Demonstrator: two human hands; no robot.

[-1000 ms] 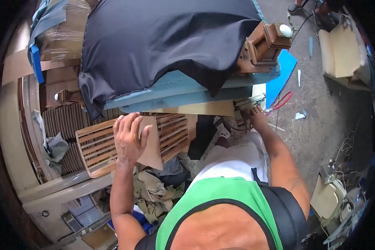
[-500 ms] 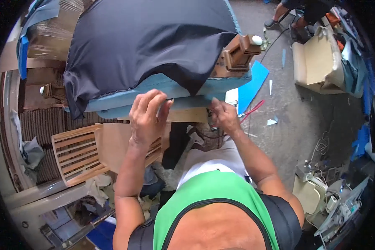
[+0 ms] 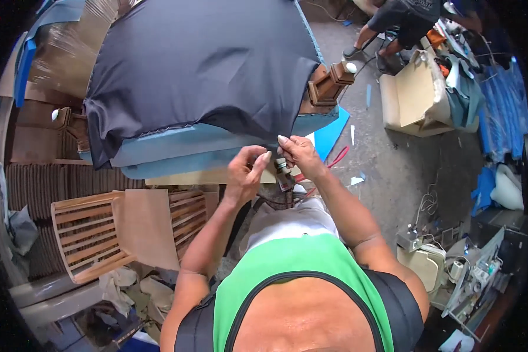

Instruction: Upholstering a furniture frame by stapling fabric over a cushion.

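Observation:
Dark cloth (image 3: 199, 70) covers the underside of an upturned blue upholstered seat (image 3: 164, 146). At the cloth's loose front corner, my right hand (image 3: 301, 155) pinches the fabric between thumb and fingers. My left hand (image 3: 245, 175) is close beside it, thumb and forefinger pressed together near the same edge; what they hold is too small to make out. Just below my right fingers is a small tool-like thing (image 3: 284, 173) with a pale top; I cannot tell whether that hand touches it. A carved wooden leg (image 3: 328, 88) rises right of the cloth.
A slatted wooden frame (image 3: 94, 229) stands at the lower left. A red hose (image 3: 339, 157) curves beside my right hand. Blue sheet material (image 3: 332, 135) and scraps lie on the floor. Another person (image 3: 393, 29) is at the far right by a cream armchair shell (image 3: 413, 97).
My hands have come together at the cloth's front corner, and my right hand has taken hold of it. The cloth's raised front edge now lies lower. The view has shifted slightly.

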